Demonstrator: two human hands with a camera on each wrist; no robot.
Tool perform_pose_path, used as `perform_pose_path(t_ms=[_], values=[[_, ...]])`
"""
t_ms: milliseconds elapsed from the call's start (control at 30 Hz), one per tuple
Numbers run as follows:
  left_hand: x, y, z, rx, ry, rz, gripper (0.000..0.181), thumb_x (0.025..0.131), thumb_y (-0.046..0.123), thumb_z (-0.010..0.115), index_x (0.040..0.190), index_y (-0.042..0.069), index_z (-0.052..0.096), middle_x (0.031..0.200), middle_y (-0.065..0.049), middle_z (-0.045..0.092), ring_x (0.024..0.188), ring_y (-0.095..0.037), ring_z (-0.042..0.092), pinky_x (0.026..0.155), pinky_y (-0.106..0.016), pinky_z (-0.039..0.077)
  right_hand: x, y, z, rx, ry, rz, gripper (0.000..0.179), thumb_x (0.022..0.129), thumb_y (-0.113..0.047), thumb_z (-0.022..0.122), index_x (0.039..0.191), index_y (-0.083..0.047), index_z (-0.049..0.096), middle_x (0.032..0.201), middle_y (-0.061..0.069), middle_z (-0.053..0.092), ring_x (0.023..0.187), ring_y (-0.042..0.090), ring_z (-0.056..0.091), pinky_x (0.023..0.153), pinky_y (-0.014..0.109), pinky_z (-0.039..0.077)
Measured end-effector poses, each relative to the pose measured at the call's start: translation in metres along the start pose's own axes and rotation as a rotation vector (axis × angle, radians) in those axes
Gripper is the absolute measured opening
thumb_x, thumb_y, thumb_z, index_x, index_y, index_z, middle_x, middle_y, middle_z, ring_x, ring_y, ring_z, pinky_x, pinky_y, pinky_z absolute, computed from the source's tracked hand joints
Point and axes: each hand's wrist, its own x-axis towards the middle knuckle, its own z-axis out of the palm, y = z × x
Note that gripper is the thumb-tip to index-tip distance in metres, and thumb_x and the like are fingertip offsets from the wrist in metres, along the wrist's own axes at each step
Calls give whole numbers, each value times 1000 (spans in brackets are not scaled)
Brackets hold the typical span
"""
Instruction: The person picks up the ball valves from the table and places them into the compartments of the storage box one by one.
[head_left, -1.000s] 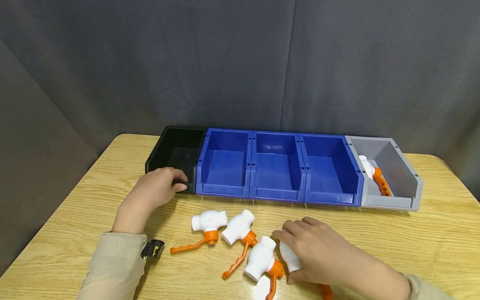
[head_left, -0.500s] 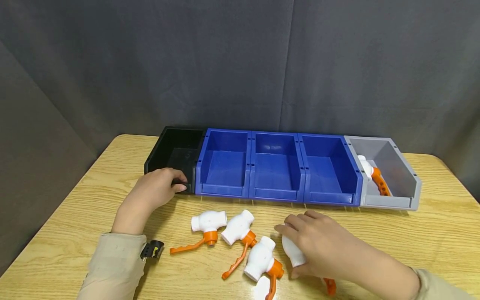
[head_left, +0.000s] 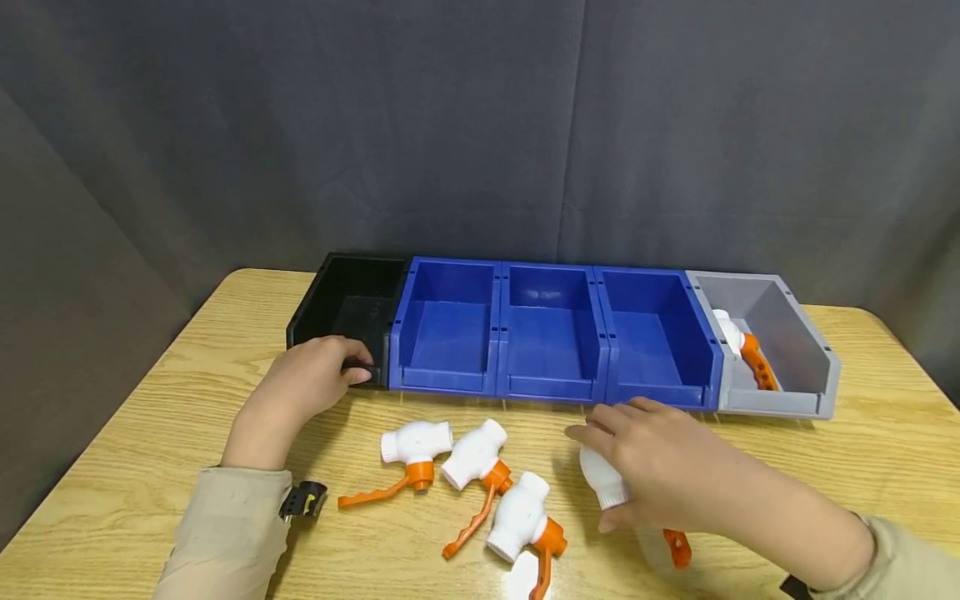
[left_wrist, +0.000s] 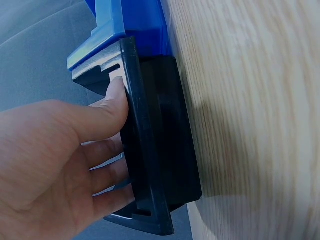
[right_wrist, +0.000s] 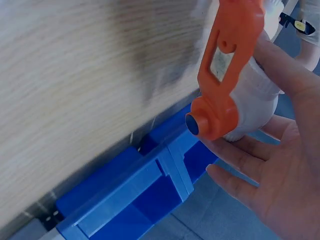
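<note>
My right hand grips a white ball valve by its body, with the orange lever sticking out past the palm. In the right wrist view the thumb and fingers wrap the white body, and the lever side faces the tabletop. On the left, my left hand holds the front lip of the black bin, thumb on the outside and fingers over the inside. Between the hands lie three more ball valves: one at left, a middle valve and a nearer valve.
Three blue bins stand in a row between the black bin and a grey bin at the right. Inside the grey bin rests another ball valve. A dark grey curtain hangs behind the wooden table.
My right hand has moved right and a little away from me, carrying the ball valve from beside the nearer one. My left hand stays on the black bin's lip.
</note>
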Motion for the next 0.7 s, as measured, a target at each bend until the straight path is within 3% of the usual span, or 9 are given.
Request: perform_pose_path(t_ms=[167, 400, 700], values=[[0, 0, 0, -3, -2, -4, 19, 95, 17, 68, 110, 8, 72, 117, -19, 67, 100, -34, 61, 93, -56, 49, 1, 5, -6, 11, -10, 20, 86, 67, -61, 83, 131, -7, 61, 116, 8, 64, 104, 31, 64, 95, 53, 49], [1, 0, 0, -3, 0, -3, 19, 95, 18, 68, 110, 8, 72, 116, -19, 67, 98, -34, 62, 92, -55, 49, -1, 15, -18, 19, 55, 28, 80, 66, -55, 86, 127, -8, 63, 108, 3, 64, 91, 22, 63, 89, 48, 52], [0, -1, 0, 0, 1, -5, 18, 95, 18, 68, 109, 8, 73, 115, -19, 68, 100, -34, 62, 92, -55, 49, -3, 33, -25, -4, 85, 85, 82, 66, -57, 85, 128, -9, 63, 104, 0, 64, 89, 19, 61, 81, 43, 54]])
